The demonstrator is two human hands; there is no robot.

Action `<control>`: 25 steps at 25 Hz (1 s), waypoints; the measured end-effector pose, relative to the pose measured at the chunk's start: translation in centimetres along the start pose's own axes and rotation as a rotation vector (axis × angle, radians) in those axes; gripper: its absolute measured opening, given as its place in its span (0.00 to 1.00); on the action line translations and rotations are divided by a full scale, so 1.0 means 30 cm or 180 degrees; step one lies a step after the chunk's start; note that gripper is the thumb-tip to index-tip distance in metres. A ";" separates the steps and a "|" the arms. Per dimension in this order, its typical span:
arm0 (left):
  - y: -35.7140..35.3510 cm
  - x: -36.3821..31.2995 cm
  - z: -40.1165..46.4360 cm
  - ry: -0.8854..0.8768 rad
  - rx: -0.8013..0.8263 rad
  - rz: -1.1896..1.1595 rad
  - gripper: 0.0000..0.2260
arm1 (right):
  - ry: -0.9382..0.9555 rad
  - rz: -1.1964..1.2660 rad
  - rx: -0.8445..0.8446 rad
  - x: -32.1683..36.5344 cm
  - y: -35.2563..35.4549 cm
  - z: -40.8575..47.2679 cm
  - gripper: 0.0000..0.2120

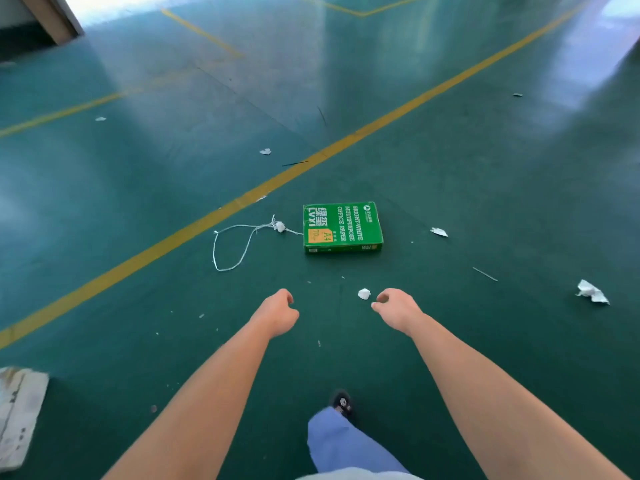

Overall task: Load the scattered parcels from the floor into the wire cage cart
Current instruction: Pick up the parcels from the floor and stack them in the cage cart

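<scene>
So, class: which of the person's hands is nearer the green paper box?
Right. The right hand hangs just below the green paper box, slightly right of it; the left hand sits below and further left. Neither touches it.

- 1 green paper box (343,227), flat on floor (485,188)
- 1 white string (235,244), looped, just left of box
- approx. 6 paper scraps, e.g. big one (591,292) at right, small one (364,293) nr hands
- 2 hands: left (278,311), right (394,306), both empty
- 1 shoe (342,403), 1 blue trouser leg (343,445)
- 1 white board (19,410), lower-left edge
- yellow floor lines (194,225): approx. 4 visible
</scene>
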State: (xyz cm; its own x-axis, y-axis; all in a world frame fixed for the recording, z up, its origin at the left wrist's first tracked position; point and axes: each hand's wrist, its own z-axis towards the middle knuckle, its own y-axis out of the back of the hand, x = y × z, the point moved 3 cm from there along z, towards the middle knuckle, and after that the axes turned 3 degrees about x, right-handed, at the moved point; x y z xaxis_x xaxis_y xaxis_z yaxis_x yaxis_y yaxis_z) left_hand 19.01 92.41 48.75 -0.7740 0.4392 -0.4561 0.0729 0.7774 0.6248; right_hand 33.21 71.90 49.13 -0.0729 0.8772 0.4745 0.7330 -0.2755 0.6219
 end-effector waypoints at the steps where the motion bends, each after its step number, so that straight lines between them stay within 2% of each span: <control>1: 0.049 -0.027 0.066 0.0063 0.0010 0.0006 0.17 | 0.0014 0.0032 0.0037 0.051 0.038 0.076 0.19; 8: 0.397 -0.223 0.591 0.0161 0.0147 -0.0022 0.20 | -0.0099 0.0038 0.0085 0.370 0.314 0.612 0.18; 14: 0.654 -0.438 1.126 -0.0060 0.0408 0.0048 0.21 | -0.0361 0.0256 -0.0078 0.577 0.497 1.091 0.19; 20: 0.781 -0.660 1.544 0.0132 0.0664 0.0138 0.17 | -0.0747 0.0491 0.0056 0.592 0.665 1.466 0.19; 25: 0.728 -0.780 1.921 0.0589 0.0714 0.0041 0.18 | -0.0995 0.0380 0.0345 0.480 0.777 1.905 0.22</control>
State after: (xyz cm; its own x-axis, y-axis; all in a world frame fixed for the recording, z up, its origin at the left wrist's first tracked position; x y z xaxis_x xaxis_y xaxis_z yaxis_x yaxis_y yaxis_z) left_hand 74.95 125.06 36.54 -0.8722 0.3761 -0.3129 0.2048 0.8615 0.4647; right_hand 87.91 100.56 34.86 0.2161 0.9239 0.3157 0.7927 -0.3548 0.4958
